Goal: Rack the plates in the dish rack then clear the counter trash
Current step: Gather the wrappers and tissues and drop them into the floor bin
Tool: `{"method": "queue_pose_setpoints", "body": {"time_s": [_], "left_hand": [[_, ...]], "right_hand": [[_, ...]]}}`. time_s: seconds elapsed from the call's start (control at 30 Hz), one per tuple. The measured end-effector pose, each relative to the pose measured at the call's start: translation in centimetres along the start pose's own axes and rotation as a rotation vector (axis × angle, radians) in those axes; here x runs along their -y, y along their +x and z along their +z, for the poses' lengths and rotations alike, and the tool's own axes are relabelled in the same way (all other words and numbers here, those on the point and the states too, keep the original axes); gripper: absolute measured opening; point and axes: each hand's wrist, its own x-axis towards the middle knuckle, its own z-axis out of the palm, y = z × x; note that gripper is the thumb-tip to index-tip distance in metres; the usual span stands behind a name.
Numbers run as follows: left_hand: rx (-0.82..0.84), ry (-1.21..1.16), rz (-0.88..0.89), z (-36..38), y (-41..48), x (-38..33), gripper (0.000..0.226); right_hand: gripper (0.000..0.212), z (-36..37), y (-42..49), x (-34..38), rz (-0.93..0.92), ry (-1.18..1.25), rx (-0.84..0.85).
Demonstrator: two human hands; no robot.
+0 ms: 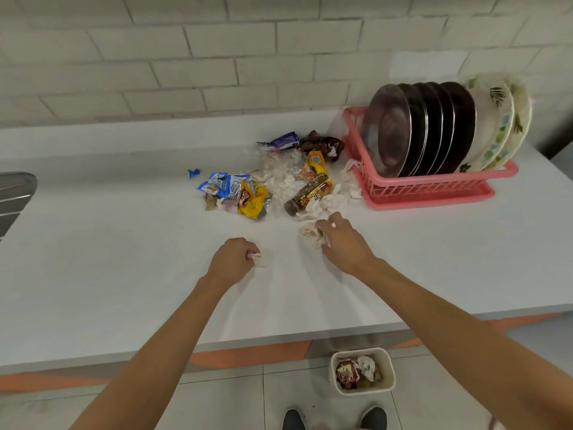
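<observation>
The pink dish rack (434,193) stands at the right of the white counter (124,259), holding several dark steel plates (415,131) and patterned white plates (499,119) upright. A heap of trash (279,178) lies left of the rack: snack wrappers, crumpled white paper and a brown packet. My left hand (232,262) grips a small crumpled paper scrap (257,259) near the counter's middle. My right hand (344,240) curls round crumpled white paper (311,232) at the heap's near edge.
A small white bin (387,361) with wrappers and tissue inside stands on the floor below the counter's front edge, right of my feet. A steel sink edge (15,193) shows at the far left. A tiled wall backs the counter.
</observation>
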Motion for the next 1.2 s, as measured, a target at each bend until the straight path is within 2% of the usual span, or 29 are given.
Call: {"method": "queue_pose_setpoints", "body": {"time_s": [0.1, 0.3, 0.5, 0.6, 0.73, 0.8, 0.93, 1.03, 1.2], "left_hand": [[-0.017, -0.059, -0.029, 0.3, -0.8, -0.3, 0.020], [-0.080, -0.194, -0.096, 1.0, -0.7, -1.1, 0.017], [-0.104, -0.391, -0.131, 1.8, -1.2, -1.6, 0.013], [-0.125, -0.419, -0.122, 1.7, -1.4, -2.4, 0.022], [-0.094, -0.512, -0.119, 1.4, -1.4, -3.3, 0.017], [-0.069, -0.607, -0.108, 1.4, -1.7, -4.3, 0.016], [0.004, -0.697, -0.060, 1.6, -3.0, -7.3, 0.029], [0.056, -0.690, -0.031, 2.6, -4.3, -9.1, 0.030], [0.117, -0.694, -0.014, 5.6, -7.3, -12.1, 0.034]], "right_hand": [[0.063, 0.7, 2.1, 0.8, -0.070, -0.155, 0.044], [0.050, 1.0, 4.3, 1.5, -0.210, -0.312, 0.074], [0.053, 1.3, 4.1, 1.2, -0.221, -0.071, 0.114], [0.054, 1.6, 2.7, 1.1, -0.206, 0.063, 0.131], [0.060, 0.9, 0.5, 0.8, -0.223, 0.181, 0.080], [0.056, 0.2, -0.7, 0.5, -0.231, 0.201, 0.051], [0.044, -1.0, -3.7, -0.6, -0.211, 0.205, 0.042], [0.034, -1.4, -6.7, -1.8, -0.193, 0.249, 0.025], [0.031, -0.7, -12.4, -4.4, -0.152, 0.322, 0.065]]}}
